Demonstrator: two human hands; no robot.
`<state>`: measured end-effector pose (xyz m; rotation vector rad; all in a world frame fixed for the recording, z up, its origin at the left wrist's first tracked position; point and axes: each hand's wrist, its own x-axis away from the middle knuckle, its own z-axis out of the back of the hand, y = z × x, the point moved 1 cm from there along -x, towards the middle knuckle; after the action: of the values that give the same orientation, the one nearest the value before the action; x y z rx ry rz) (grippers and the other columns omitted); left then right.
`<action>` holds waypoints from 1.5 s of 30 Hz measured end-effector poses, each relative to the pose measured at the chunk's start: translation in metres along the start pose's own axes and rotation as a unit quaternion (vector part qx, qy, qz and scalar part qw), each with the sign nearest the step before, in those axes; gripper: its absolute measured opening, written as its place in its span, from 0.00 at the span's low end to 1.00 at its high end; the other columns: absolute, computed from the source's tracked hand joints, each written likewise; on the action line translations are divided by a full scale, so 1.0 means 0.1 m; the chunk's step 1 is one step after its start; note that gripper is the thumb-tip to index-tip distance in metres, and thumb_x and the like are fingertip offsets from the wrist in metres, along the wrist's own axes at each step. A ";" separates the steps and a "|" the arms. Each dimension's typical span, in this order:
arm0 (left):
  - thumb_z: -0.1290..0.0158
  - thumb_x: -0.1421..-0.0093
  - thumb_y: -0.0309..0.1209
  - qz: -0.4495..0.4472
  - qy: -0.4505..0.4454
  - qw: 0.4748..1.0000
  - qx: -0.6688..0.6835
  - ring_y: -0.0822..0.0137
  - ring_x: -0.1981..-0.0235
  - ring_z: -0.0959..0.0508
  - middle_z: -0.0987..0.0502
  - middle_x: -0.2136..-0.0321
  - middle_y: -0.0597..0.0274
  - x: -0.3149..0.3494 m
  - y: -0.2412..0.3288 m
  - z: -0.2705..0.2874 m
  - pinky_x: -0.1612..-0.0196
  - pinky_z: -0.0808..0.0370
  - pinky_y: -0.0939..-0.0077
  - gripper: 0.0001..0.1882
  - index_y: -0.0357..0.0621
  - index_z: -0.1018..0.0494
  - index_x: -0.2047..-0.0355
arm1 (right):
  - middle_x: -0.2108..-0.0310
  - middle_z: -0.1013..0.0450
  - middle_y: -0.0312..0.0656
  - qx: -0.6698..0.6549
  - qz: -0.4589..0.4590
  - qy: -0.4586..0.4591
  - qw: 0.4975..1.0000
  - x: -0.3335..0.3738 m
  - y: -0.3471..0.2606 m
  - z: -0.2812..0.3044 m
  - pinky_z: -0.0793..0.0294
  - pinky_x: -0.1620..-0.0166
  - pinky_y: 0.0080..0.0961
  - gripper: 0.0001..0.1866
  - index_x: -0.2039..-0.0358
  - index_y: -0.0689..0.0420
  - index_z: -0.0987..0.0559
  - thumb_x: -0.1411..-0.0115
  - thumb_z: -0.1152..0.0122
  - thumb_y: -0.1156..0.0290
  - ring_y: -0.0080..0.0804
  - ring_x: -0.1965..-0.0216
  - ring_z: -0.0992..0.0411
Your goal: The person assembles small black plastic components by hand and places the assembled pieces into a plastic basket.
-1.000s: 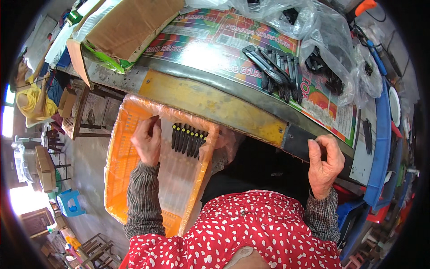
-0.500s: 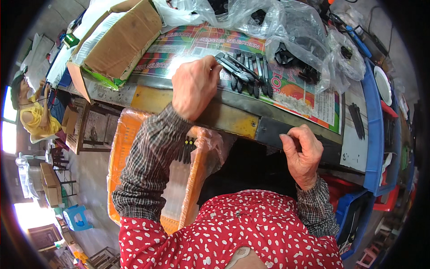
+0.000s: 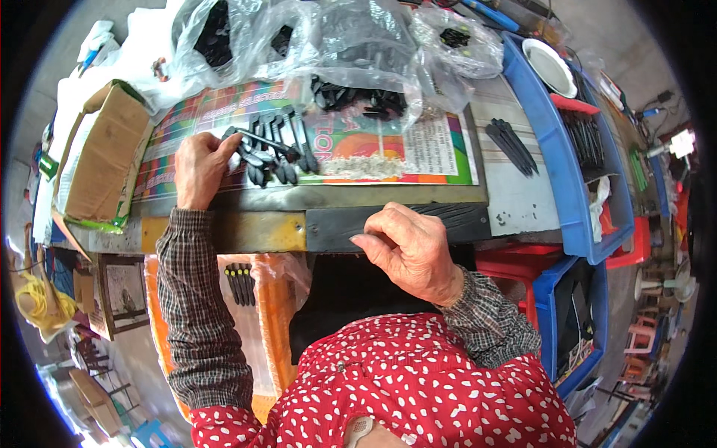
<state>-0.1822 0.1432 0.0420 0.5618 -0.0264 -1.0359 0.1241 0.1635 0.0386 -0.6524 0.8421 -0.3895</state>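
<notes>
My left hand [image 3: 202, 168] is at the left end of a loose pile of slim black handle-like pieces [image 3: 287, 166] on the printed sheet. Its thumb and forefinger are pinched on one black piece [image 3: 263, 140] that lies slantwise over the others. Some pieces in the pile have shiny grey faces. My right hand [image 3: 411, 250] hovers by the dark strip on the table's front edge, fingers curled in and thumb close to them. Its palm is turned away, so anything inside is hidden.
Clear plastic bags [image 3: 358, 45] of black parts line the back. An open cardboard box [image 3: 104, 160] stands left. More black pieces [image 3: 511, 145] lie right, beside a blue tray [image 3: 579, 216]. Below the table are an orange crate [image 3: 280, 336] and a blue bin [image 3: 549, 299].
The head view has swung to the right, so the table sits further left in it. My left hand stays at the pile, and my right hand stays curled near the front edge.
</notes>
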 end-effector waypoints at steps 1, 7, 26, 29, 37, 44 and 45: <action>0.43 0.49 0.47 -0.006 -0.003 1.000 0.004 0.60 0.82 0.25 0.26 0.86 0.51 0.00 0.05 0.00 0.74 0.30 0.67 0.24 0.33 0.25 0.82 | 0.79 0.33 0.43 0.008 -0.004 0.004 1.000 0.01 0.02 0.09 0.32 0.77 0.32 0.09 0.74 0.59 0.29 0.51 0.35 0.75 0.41 0.79 0.30; 0.42 0.50 0.41 0.054 -0.002 0.997 0.050 0.66 0.81 0.24 0.24 0.84 0.55 0.02 -0.05 -0.02 0.72 0.28 0.72 0.19 0.33 0.23 0.77 | 0.76 0.31 0.45 0.163 -0.081 0.059 0.982 0.01 0.30 0.74 0.31 0.73 0.33 0.06 0.72 0.62 0.27 0.48 0.39 0.75 0.42 0.76 0.29; 0.44 0.57 0.38 0.031 0.059 0.996 -0.061 0.56 0.74 0.20 0.21 0.78 0.52 0.06 0.08 -0.02 0.65 0.26 0.67 0.13 0.41 0.21 0.78 | 0.72 0.32 0.48 0.530 -0.129 -0.014 0.838 0.07 0.93 1.48 0.29 0.73 0.41 0.04 0.76 0.61 0.28 0.47 0.48 0.75 0.49 0.74 0.27; 0.45 0.55 0.38 0.019 0.072 0.994 -0.086 0.57 0.73 0.21 0.22 0.77 0.56 0.11 0.14 -0.05 0.67 0.26 0.65 0.11 0.45 0.21 0.76 | 0.73 0.31 0.52 0.587 -0.093 -0.079 0.801 0.04 0.94 1.50 0.28 0.75 0.39 0.05 0.77 0.63 0.28 0.48 0.51 0.76 0.47 0.77 0.27; 0.44 0.53 0.34 -0.043 0.068 0.992 -0.094 0.56 0.70 0.24 0.24 0.75 0.58 0.16 0.13 -0.06 0.67 0.29 0.63 0.08 0.45 0.27 0.75 | 0.71 0.30 0.53 0.602 -0.093 -0.077 0.789 -0.03 0.92 1.45 0.27 0.74 0.37 0.03 0.78 0.64 0.29 0.50 0.48 0.78 0.48 0.76 0.27; 0.45 0.55 0.31 -0.082 0.084 0.989 -0.090 0.53 0.70 0.24 0.26 0.77 0.55 0.16 0.06 -0.04 0.68 0.30 0.61 0.08 0.43 0.30 0.76 | 0.72 0.32 0.50 0.533 -0.129 -0.023 0.836 -0.01 0.77 1.34 0.29 0.71 0.39 0.05 0.74 0.64 0.31 0.52 0.44 0.79 0.51 0.74 0.29; 0.46 0.54 0.30 -0.097 0.089 0.986 -0.102 0.53 0.70 0.24 0.26 0.77 0.54 0.17 0.05 -0.02 0.68 0.30 0.60 0.08 0.42 0.31 0.76 | 0.72 0.32 0.49 0.506 -0.121 -0.001 0.854 -0.02 0.75 1.33 0.30 0.70 0.40 0.07 0.73 0.64 0.31 0.52 0.43 0.79 0.51 0.73 0.29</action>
<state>-0.1687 0.1325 0.0383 0.4741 0.2946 -1.1570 0.2324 0.2698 0.0547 0.2405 0.4394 -0.9688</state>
